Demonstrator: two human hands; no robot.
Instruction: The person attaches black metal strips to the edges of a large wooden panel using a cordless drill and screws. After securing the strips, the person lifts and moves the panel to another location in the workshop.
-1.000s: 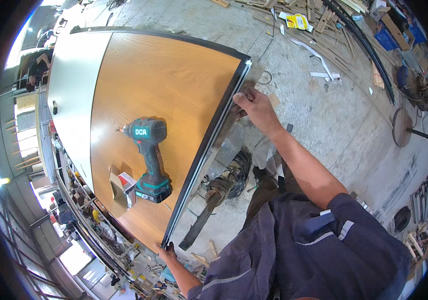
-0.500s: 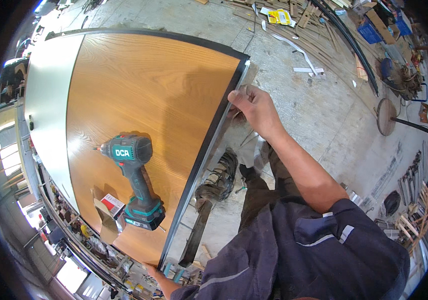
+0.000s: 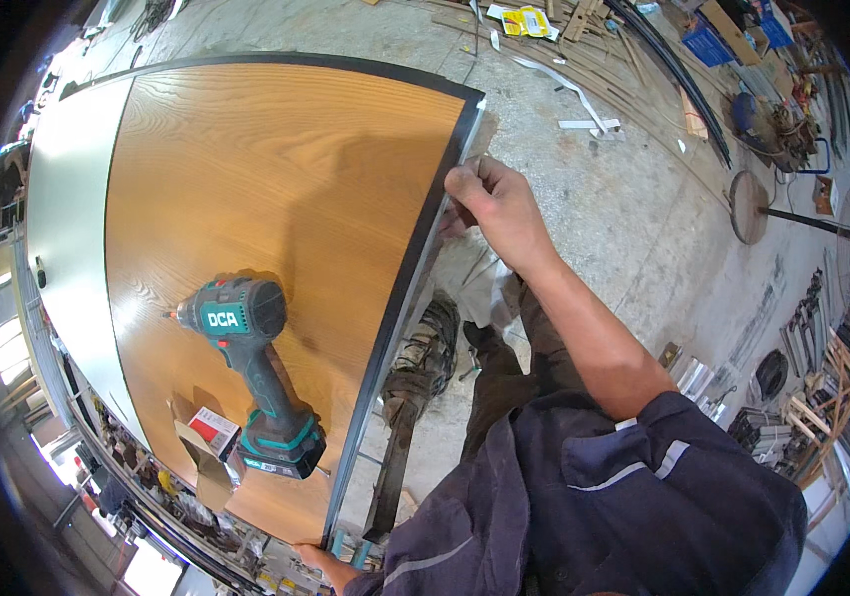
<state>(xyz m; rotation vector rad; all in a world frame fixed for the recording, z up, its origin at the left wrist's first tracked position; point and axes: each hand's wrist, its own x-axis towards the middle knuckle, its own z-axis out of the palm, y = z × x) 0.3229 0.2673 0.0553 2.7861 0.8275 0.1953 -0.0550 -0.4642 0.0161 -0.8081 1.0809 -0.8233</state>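
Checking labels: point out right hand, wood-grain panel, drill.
Right hand (image 3: 504,211), head view: back of the hand.
Wood-grain panel (image 3: 231,204), head view: bare top face.
Drill (image 3: 264,382), head view: handle.

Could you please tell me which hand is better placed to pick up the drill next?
Probably the left hand: it is by the lower corner of the panel, nearer the drill and its battery; the right hand is farther up.

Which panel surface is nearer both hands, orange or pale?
The orange surface: the left hand and right hand are at its right side; the pale surface lies beyond it, farther left.
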